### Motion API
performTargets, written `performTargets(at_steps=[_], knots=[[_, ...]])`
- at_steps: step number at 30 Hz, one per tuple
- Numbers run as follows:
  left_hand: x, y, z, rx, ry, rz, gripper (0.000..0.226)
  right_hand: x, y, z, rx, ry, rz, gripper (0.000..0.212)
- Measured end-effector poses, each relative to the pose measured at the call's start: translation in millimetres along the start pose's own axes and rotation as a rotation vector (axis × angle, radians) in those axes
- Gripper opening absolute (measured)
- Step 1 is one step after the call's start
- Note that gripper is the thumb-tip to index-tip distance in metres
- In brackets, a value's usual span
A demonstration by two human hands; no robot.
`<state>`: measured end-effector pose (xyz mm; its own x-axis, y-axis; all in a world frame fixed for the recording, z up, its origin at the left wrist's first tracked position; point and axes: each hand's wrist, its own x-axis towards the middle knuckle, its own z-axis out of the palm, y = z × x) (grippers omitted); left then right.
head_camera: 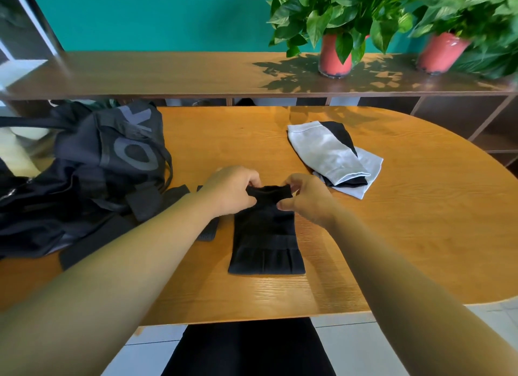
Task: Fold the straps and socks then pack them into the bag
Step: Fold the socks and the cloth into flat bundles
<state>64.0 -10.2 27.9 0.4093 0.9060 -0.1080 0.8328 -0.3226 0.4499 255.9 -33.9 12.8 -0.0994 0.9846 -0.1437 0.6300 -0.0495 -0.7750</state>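
The left forearm covers most of a dark ribbed strap; only its end shows, at 9 o'clock of the black sock. The bag is cut off at the left frame edge. Its opening is not visible, so its contents cannot be determined.

The bag lies slumped at 9 o'clock on the desk. It is soft black fabric with large grey lettering and a drawcord.

The black sock lies flat at the desk centre. It is rectangular, with a ribbed band at its 6 o'clock end. The left hand and right hand pinch its 12 o'clock edge. The fingers and thumbs are curled round the raised fabric.

A pile of pale grey and black socks sits at 1 o'clock, apart from the hands. The desk is orange wood with visible grain and a rounded edge.
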Motion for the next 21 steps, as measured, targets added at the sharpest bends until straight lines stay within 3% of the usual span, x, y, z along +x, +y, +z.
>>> performTargets(at_steps=[3, 8, 21], knots=[[-22.9, 0.6, 11.1, 0.112, 0.133, 0.145, 0.016, -19.5, 5.4, 5.6, 0.036, 0.060, -0.038, 0.017], [-47.6, -3.4, 28.1, 0.356, 0.206, 0.357, 0.022, -44.0, 25.4, 26.6, 0.042, 0.140, -0.064, 0.025], [-57.3, -12.7, 43.8, 0.467, 0.285, 0.407, 0.038, -50.0, 31.7, 39.9, -0.060, 0.288, -0.122, 0.028]])
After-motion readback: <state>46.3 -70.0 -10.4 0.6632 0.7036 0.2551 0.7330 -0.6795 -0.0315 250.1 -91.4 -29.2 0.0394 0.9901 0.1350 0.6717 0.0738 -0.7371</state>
